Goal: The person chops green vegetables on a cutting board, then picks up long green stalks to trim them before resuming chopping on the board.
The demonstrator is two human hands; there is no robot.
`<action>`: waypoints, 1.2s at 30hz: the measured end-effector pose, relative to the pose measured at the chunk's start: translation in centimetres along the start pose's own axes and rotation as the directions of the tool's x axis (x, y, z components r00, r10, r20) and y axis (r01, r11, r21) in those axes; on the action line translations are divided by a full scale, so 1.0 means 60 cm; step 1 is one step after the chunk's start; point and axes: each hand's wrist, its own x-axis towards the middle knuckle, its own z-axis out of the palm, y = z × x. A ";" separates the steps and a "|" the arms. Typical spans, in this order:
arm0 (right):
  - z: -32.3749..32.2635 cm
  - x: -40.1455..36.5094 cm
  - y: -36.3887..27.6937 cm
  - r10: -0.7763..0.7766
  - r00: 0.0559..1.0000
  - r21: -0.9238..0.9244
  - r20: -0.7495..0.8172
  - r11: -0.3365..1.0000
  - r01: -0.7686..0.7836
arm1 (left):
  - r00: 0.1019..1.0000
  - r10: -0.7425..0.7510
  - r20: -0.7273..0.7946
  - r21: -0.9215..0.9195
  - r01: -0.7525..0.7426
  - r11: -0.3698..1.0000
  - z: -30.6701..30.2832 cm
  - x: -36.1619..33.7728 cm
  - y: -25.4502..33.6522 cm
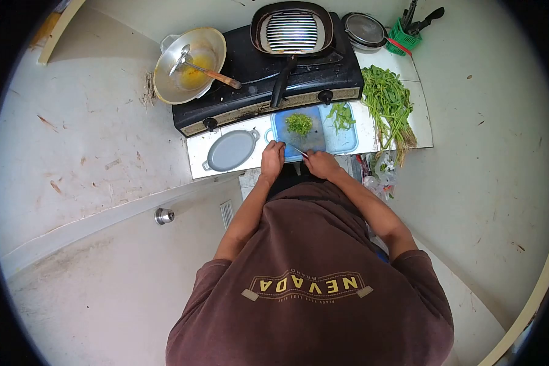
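Note:
My right hand (321,163) is closed round the handle of a small knife (298,150), whose blade points up and left over the blue cutting board (316,136). At the board's lower left edge, my left hand (273,158) has its fingers pressed together near the blade tip; what they hold, if anything, is too small to make out. Chopped greens (299,124) lie in a pile on the board, above both hands. Some cut leaves (341,116) rest on the light blue tray (346,143) to the right.
Behind the board stands a black stove (244,85) with a grill pan (291,29) and a wok (189,66) holding a ladle. A grey oval plate (232,150) sits at left. Leafy greens (387,100) and a green basket (404,39) are at right.

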 end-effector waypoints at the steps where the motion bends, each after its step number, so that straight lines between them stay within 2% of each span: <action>1: 0.000 0.000 -0.003 -0.001 1.000 0.007 -0.009 1.000 0.001 | 1.000 0.005 0.005 0.003 -0.005 1.000 0.000 0.000 -0.002; 4: 0.000 0.016 -0.014 0.029 0.999 -0.063 0.018 0.998 -0.028 | 1.000 0.022 0.010 0.012 -0.022 1.000 0.001 -0.002 -0.003; 10: 0.000 0.012 -0.005 0.039 0.999 -0.079 0.037 0.996 -0.036 | 0.999 -0.018 0.036 0.020 0.017 1.000 0.003 -0.002 -0.006; 13: -0.001 0.000 0.007 0.039 0.999 -0.010 -0.033 0.999 -0.039 | 0.999 -0.023 0.022 0.000 0.023 1.000 0.004 -0.002 -0.005; 16: -0.005 0.002 0.006 0.065 0.998 -0.025 0.000 0.998 -0.065 | 1.000 -0.031 0.004 -0.014 0.031 0.999 0.008 0.003 -0.001; 22: 0.001 -0.003 -0.001 -0.004 1.000 0.009 -0.022 1.000 0.004 | 0.999 -0.027 -0.018 -0.018 0.026 0.999 0.011 0.005 -0.001; 31: 0.018 0.027 -0.008 -0.024 0.999 -0.023 -0.045 0.999 0.023 | 0.999 -0.047 -0.027 -0.027 0.046 0.999 0.016 0.000 -0.003; 36: 0.003 -0.005 0.005 0.015 0.999 -0.016 -0.029 1.000 -0.016 | 0.997 -0.074 -0.032 -0.001 0.074 0.997 0.012 -0.001 0.002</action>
